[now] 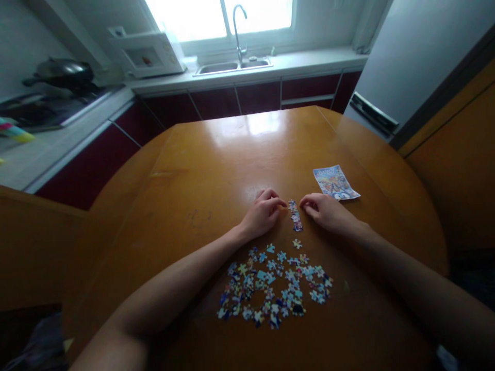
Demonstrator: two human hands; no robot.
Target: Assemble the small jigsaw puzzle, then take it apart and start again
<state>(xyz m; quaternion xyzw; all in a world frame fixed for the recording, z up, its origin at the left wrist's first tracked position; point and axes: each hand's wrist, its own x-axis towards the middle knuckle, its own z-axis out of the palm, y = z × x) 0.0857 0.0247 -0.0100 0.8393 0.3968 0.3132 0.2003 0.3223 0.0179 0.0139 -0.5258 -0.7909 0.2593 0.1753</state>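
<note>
A narrow strip of joined jigsaw puzzle pieces lies on the wooden table, running away from me between my two hands. To its left is my left hand, fingers loosely bent and a little apart, their tips close to the strip's far end. My right hand rests on the other side, fingers curved and fingertips near the same end. Nothing shows in either hand. One loose puzzle piece lies just below the strip. Nearer to me spreads a heap of loose puzzle pieces, many of them light blue.
A printed picture sheet lies beyond my right hand on the round-ended table. Past the table are a counter with a sink, a faucet and a microwave. A pot stands on the stove at left.
</note>
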